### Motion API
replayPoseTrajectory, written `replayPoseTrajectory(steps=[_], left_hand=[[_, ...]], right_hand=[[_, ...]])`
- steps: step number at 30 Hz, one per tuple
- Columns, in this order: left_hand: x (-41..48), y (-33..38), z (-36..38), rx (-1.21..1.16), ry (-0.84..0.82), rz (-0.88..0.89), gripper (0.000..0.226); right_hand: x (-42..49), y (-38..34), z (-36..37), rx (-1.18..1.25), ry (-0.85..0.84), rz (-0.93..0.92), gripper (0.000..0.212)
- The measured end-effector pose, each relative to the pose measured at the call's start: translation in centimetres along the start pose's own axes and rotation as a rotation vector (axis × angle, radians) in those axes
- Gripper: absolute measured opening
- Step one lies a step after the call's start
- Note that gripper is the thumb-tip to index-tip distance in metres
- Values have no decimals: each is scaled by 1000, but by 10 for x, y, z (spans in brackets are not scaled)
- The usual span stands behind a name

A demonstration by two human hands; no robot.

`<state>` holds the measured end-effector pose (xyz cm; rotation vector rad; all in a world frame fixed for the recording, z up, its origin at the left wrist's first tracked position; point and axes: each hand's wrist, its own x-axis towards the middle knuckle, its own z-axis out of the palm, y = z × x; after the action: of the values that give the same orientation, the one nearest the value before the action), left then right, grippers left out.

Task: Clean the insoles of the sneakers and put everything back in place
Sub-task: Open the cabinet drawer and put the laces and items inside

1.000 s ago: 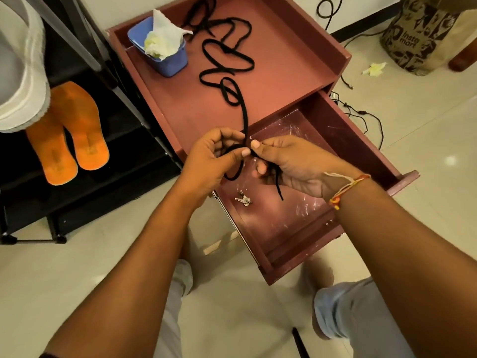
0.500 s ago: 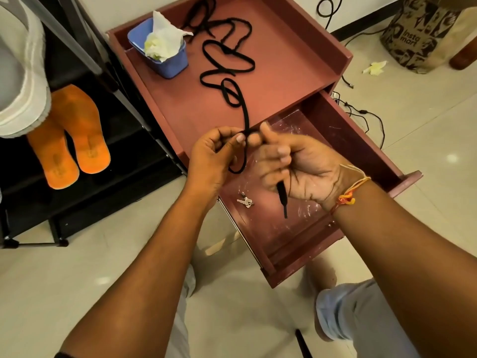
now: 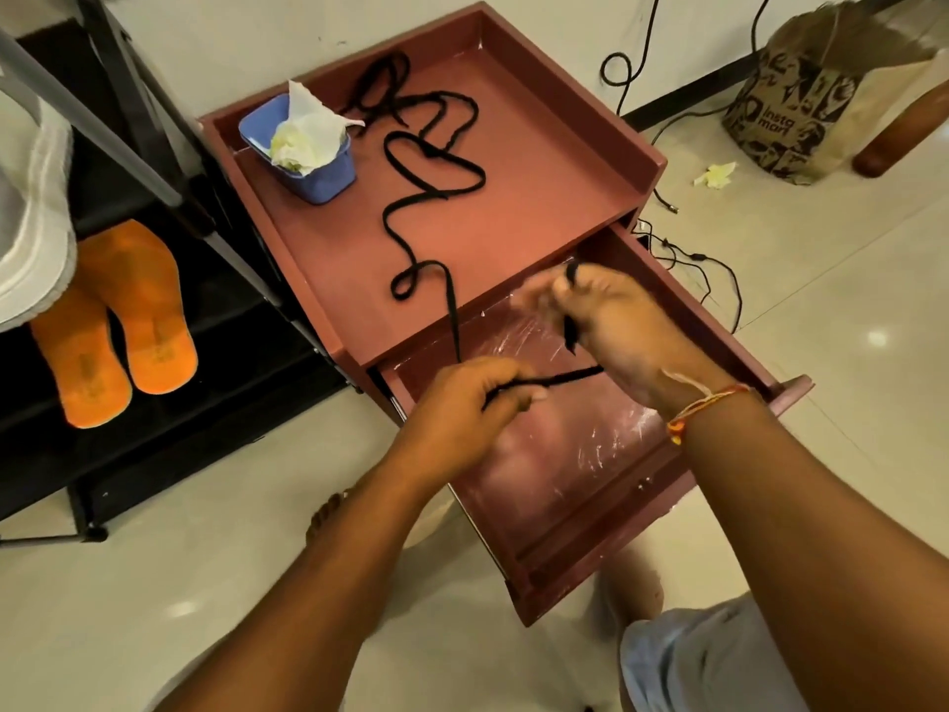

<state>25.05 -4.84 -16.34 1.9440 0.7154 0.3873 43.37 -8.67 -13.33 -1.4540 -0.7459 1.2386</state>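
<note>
Insoles [image 3: 144,300], two orange ones, lie side by side on a shelf of the black rack [image 3: 154,454] at our left. They sit just below a white sneaker [image 3: 31,208] and well apart from our hands.

We work over the open drawer [image 3: 565,480] of a red-brown cabinet. Our left hand [image 3: 462,403] has its fingers curled round a black lace [image 3: 431,197] and grips it. Our right hand [image 3: 606,321] is blurred, but its fingers are curled too, with bits of lace showing above and below them. A short stretch of lace runs taut between the two hands. From the left hand the rest climbs onto the surface [image 3: 539,172] and lies there in loose loops toward the back rim.

A blue tub [image 3: 318,172] with crumpled tissue [image 3: 303,131] in it stands at the surface's back left corner, just beside the lace. A thread band [image 3: 703,405] circles our right wrist.

On the floor [image 3: 847,300] to the right are black cables [image 3: 708,269] and a printed paper bag [image 3: 801,105].
</note>
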Motion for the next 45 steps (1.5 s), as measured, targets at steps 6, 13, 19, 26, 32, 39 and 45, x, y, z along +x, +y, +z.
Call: replayPoseTrajectory(steps=[6,13,19,26,32,39,45], left_hand=[[10,-3,-10,-212,232,-49,12],[9,-4,-8,-163,319,-84,18],[5,-11,4,117,5,-125,31],[0,5,19,245,-172,51,44],[5,2,3,56,139,37,19],[10,2,-8,-241,382,-22,11],[9,-10,0,-194,173,-126,14]], right_hand=[[-11,10,13,-362,-267,276,37],[-12,1,9,428,-623,478,63],[-8,-6,4,1051,-576,282,42],[2,-5,-1,933,-6,90,31],[-3,8,8,-161,14,178,28],[-12,3,9,-41,-514,537,74],[-7,-3,0,913,-663,392,55]])
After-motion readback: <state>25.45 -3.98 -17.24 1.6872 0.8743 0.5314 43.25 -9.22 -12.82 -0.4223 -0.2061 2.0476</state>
